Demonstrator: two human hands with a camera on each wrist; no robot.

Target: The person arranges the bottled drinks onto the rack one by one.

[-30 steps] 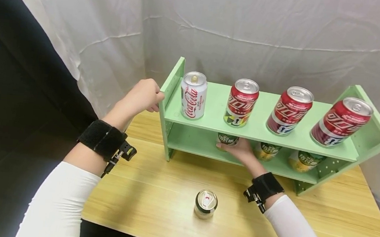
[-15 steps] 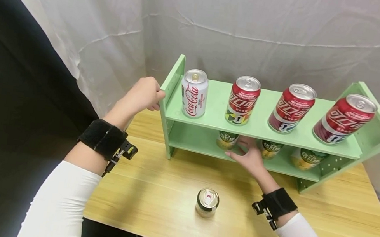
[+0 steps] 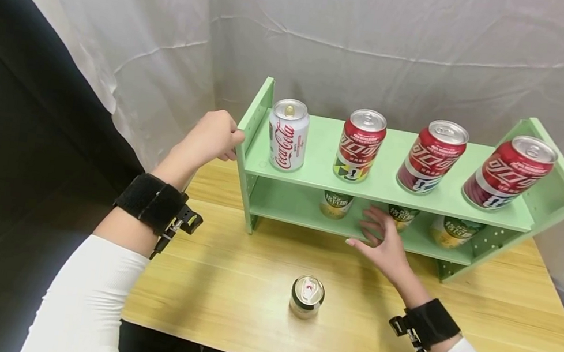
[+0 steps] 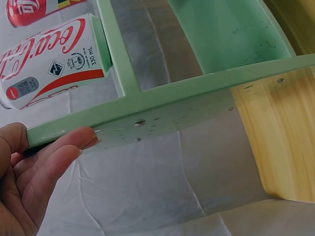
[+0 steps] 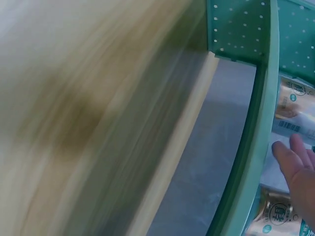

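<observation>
Can [image 3: 307,297] w/ the pull tab sits alone at the near edge of the wooden table [image 3: 229,269], nobody touching it. Right hand [image 3: 384,243] is a bit further back, hovering just in front of the lower shelf, fingers loose and spread, holding nothing. Green/yellow can [image 3: 336,203] it had a sec ago now stands on that lower shelf, just left of the fingertips and apart from them. Two more of the same kind, [image 3: 403,216] and [image 3: 452,230], are lined up to its right under the top board. Right wrist cam is motion-blurred, so it only shows fingers [image 5: 295,162] near the cans.

Left hand [image 3: 210,139] is curled round the left end panel of the green rack [image 3: 253,132]; in the wrist view the fingers [image 4: 59,152] press right on the edge. Same spot as before, hasn't budged.

Up top, further back: white coke can [image 3: 287,134] by the left end, then three red ones, [image 3: 362,145], [image 3: 433,156] and [image 3: 509,172]. White curtain [image 3: 406,45] behind it all.
</observation>
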